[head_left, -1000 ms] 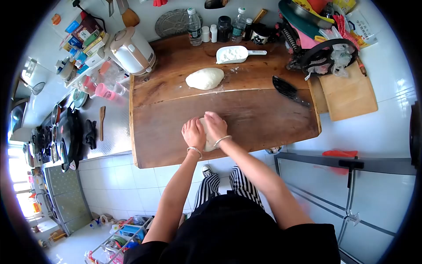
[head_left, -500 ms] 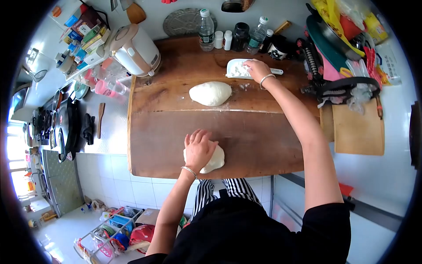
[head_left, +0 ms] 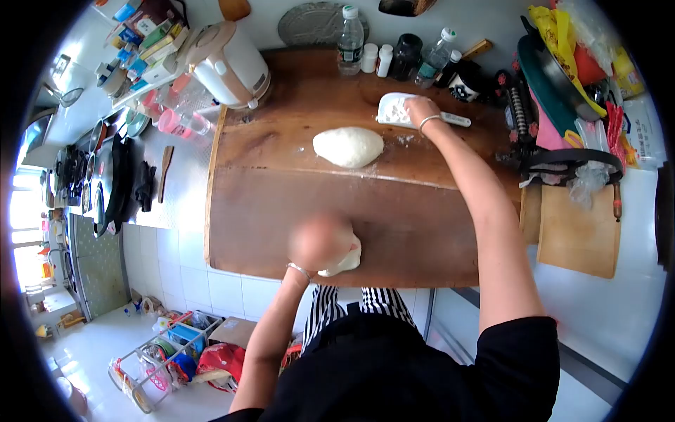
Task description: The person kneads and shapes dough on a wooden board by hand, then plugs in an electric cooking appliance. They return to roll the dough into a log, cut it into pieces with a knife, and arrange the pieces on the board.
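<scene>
My left hand (head_left: 318,243) is smeared by motion and lies over the left part of a small lump of dough (head_left: 346,264) near the front edge of the wooden board. Its fingers cannot be made out clearly. At the back, my right hand (head_left: 422,110) is over a white scoop (head_left: 458,121) of flour (head_left: 397,111), its fingers drawn together at the flour with the tips partly hidden. Between the two hands a larger, smooth oval of dough (head_left: 348,146) rests on the board (head_left: 415,221), with traces of flour beside it.
An electric kettle (head_left: 228,67) stands at the board's back left. Water bottles (head_left: 350,43) and small jars (head_left: 406,56) line the back. A black clamp-like machine (head_left: 519,112) and a bowl (head_left: 548,70) are at right, above a tan board (head_left: 580,232).
The view has shifted slightly. My left hand has gone from clear to blurred over the small dough. My right hand remains at the flour scoop, its fingers drawn in more.
</scene>
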### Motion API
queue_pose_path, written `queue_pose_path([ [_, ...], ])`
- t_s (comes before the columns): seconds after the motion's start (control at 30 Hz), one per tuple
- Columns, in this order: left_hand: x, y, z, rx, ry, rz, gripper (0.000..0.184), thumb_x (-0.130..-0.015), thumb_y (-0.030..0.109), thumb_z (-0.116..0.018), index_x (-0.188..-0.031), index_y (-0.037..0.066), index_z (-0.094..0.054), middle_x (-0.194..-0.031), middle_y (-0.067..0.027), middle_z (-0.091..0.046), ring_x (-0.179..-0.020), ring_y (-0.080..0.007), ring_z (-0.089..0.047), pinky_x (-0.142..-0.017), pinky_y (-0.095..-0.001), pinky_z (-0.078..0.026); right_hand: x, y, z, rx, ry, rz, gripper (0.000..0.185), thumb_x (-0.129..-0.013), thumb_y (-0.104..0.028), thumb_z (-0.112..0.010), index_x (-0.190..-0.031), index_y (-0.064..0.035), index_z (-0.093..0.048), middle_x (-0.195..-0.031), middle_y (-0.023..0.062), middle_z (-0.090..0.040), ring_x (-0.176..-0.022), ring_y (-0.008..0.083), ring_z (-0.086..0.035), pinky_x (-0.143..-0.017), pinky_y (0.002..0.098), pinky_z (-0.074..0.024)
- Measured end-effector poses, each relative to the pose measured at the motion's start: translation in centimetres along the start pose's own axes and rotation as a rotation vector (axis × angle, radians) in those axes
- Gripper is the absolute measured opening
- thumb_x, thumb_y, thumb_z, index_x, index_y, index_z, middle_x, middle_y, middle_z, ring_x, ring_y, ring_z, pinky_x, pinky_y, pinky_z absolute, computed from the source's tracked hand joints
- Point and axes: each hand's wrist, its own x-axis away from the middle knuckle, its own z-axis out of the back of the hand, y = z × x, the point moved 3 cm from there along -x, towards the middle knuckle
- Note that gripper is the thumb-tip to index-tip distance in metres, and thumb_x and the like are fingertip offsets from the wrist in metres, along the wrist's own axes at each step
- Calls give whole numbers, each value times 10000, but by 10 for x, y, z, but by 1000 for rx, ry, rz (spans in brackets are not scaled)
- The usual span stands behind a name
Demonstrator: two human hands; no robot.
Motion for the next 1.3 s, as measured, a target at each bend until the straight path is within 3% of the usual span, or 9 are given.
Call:
queue_pose_path([
  [0.1,20,-12,-15,3,155,-102,444,-724,394,-767,-1069,141,-648,-1179,-62,-586,-1146,-288,-520,-962,-448,-393,44,-8,37,-266,212,48,182,-848,-126,-571,-922,-73,-728,-947,171,-708,-851,322,-697,-758,405,-544],
  [0.2,53,-14,-32,-37,352,-232,485,-696,348,-794,-1085,122,-612,-1171,-58,-570,-1169,-288,-502,-1035,-474,-343,124,-13,67,-912,13,-129,108,-863,-96,-656,-880,9,-674,-726,62,-669,-633,105,-623,-582,256,-499],
  [0.37,106,-27,-54,-36,550,-445,497,-716,219,-782,-1154,118,-569,-1250,-62,-535,-1274,-279,-447,-1122,-522,-254,248,-39,4,-1708,-218,-670,75,-872,-61,-679,-931,-36,-639,-768,15,-625,-638,105,-588,-581,242,-520],
  [0.47,123,-42,-64,-104,526,-555,564,-739,151,-740,-1265,144,-539,-1316,-55,-520,-1312,-275,-422,-1134,-515,-243,252,-81,26,-1897,1,-547,66,-868,-57,-682,-923,-54,-646,-754,13,-619,-647,117,-597,-595,270,-544],
  [0.57,128,-50,-56,-88,450,-603,598,-738,123,-724,-1302,156,-527,-1359,-57,-499,-1312,-278,-422,-1130,-499,-254,270,-97,-26,-1666,-130,-799,76,-865,-31,-669,-935,-50,-646,-768,27,-622,-645,134,-607,-619,296,-567],
  [0.7,120,-36,-25,-125,215,-511,644,-730,134,-730,-1334,163,-508,-1434,-73,-432,-1306,-295,-424,-1105,-475,-288,283,-118,-15,-1817,258,-781,249,-831,-18,-662,-1075,-34,-617,-859,61,-630,-707,162,-649,-640,332,-587],
  [0.83,99,-61,-25,12,424,-566,729,-692,210,-788,-1358,196,-493,-1471,-81,-388,-1311,-312,-413,-1096,-483,-297,301,-199,-32,-1630,-103,-652,345,-887,-345,-658,-1160,-136,-628,-990,-4,-659,-916,101,-618,-788,311,-500],
  [1.13,44,32,13,461,320,-404,614,-688,295,-832,-1225,108,-601,-1117,-166,-646,-1015,-354,-625,-884,-430,-505,296,-181,11,-1426,136,-418,363,-917,-388,-638,-1004,-43,-711,-845,-1,-680,-788,88,-592,-711,260,-478],
  [1.3,2,71,-37,162,369,-567,476,-819,300,-701,-1240,114,-581,-1236,-165,-592,-1181,-361,-525,-1019,-476,-392,327,-134,-15,-486,311,-436,288,-931,-247,-545,-1086,-28,-648,-1026,192,-677,-982,395,-626,-883,455,-487],
])
